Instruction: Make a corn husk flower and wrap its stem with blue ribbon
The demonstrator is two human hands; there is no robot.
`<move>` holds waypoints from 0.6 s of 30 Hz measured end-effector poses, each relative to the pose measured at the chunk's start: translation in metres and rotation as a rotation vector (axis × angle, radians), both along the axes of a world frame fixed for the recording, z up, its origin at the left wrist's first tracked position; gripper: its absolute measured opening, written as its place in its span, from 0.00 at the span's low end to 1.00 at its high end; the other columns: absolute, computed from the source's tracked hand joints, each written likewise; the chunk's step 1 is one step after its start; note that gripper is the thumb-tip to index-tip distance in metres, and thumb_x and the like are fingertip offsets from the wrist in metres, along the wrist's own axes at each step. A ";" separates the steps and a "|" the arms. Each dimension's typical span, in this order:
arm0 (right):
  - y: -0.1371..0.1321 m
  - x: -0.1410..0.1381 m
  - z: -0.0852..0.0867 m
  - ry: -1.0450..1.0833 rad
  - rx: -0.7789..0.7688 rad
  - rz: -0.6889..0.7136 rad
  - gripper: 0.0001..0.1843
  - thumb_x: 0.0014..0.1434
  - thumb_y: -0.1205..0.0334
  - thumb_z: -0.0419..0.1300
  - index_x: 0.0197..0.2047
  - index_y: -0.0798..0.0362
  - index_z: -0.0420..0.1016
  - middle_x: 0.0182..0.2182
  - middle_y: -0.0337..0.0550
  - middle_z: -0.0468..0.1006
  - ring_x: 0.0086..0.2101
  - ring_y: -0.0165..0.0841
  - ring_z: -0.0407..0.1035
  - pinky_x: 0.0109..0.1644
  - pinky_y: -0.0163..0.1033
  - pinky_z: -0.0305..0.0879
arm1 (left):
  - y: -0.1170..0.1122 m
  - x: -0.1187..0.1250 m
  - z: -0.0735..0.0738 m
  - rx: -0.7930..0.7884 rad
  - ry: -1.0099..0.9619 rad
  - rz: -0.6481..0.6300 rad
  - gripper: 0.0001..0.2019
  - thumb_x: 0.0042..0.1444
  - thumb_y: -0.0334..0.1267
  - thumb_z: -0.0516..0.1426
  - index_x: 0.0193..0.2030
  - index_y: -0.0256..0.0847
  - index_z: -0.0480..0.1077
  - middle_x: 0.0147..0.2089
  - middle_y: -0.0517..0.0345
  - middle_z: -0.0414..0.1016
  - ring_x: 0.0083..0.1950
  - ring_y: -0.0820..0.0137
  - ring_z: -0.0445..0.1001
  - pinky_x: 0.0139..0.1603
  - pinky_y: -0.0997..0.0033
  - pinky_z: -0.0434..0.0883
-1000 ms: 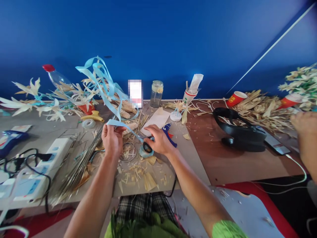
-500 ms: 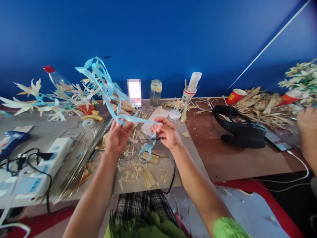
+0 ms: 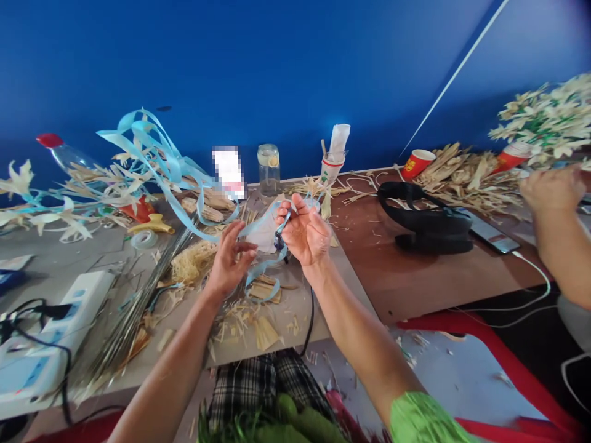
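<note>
A light blue ribbon [image 3: 178, 206] loops over the left side of the table and runs past my left hand to my right hand. My right hand [image 3: 307, 237] is raised with its palm toward me, its fingers curled on the ribbon. A short ribbon end [image 3: 264, 267] hangs below it. Beside those fingers shows a small dark object [image 3: 278, 240], which I cannot make out. My left hand [image 3: 231, 258] is just left of it, fingers loosely apart beside the ribbon. Below the hands lie dry husk pieces [image 3: 266, 332].
Thin wires [image 3: 143, 295], a tape roll [image 3: 144, 239] and a power strip [image 3: 69, 338] lie left. A jar [image 3: 268, 169] stands at the back. Right are a black headset-like object [image 3: 425, 224], a phone [image 3: 492, 234] and another person's hand [image 3: 551, 187].
My right hand has turned palm toward me and lifted, drawing the ribbon with it. My left hand's fingers have come off the ribbon. The view has shifted rightward.
</note>
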State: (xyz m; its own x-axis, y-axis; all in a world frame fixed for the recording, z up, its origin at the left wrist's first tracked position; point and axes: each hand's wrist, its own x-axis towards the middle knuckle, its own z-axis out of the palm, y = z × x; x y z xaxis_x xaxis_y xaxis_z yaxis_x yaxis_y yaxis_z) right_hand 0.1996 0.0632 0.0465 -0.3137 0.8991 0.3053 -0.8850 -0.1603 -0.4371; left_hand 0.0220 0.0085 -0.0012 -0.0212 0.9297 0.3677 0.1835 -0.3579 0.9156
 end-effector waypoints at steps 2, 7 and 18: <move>-0.001 -0.003 -0.001 -0.019 0.032 -0.001 0.16 0.48 0.53 0.64 0.40 0.47 0.73 0.37 0.39 0.73 0.38 0.31 0.67 0.46 0.41 0.69 | -0.005 0.005 0.005 -0.008 0.015 -0.153 0.28 0.51 0.40 0.61 0.60 0.48 0.60 0.58 0.46 0.63 0.43 0.68 0.74 0.42 0.66 0.72; -0.011 -0.015 -0.006 -0.150 0.097 0.002 0.21 0.45 0.50 0.66 0.42 0.49 0.74 0.40 0.41 0.75 0.42 0.34 0.69 0.53 0.43 0.65 | -0.011 0.016 0.006 0.096 0.105 -0.214 0.27 0.49 0.36 0.63 0.56 0.43 0.63 0.38 0.55 0.70 0.35 0.72 0.70 0.39 0.70 0.69; -0.011 -0.007 -0.005 -0.355 0.249 -0.017 0.28 0.44 0.43 0.65 0.46 0.49 0.74 0.52 0.45 0.73 0.57 0.41 0.61 0.64 0.51 0.51 | -0.006 0.006 0.001 0.148 0.056 0.070 0.07 0.50 0.27 0.55 0.32 0.40 0.73 0.31 0.59 0.70 0.32 0.73 0.69 0.34 0.72 0.69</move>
State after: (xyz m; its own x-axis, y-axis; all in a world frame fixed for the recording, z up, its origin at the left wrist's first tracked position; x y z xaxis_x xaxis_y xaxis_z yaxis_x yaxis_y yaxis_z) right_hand 0.1924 0.0524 0.0415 -0.4239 0.8177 0.3895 -0.6744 0.0022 -0.7384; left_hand 0.0279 0.0022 -0.0002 -0.0591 0.8626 0.5025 0.2622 -0.4723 0.8416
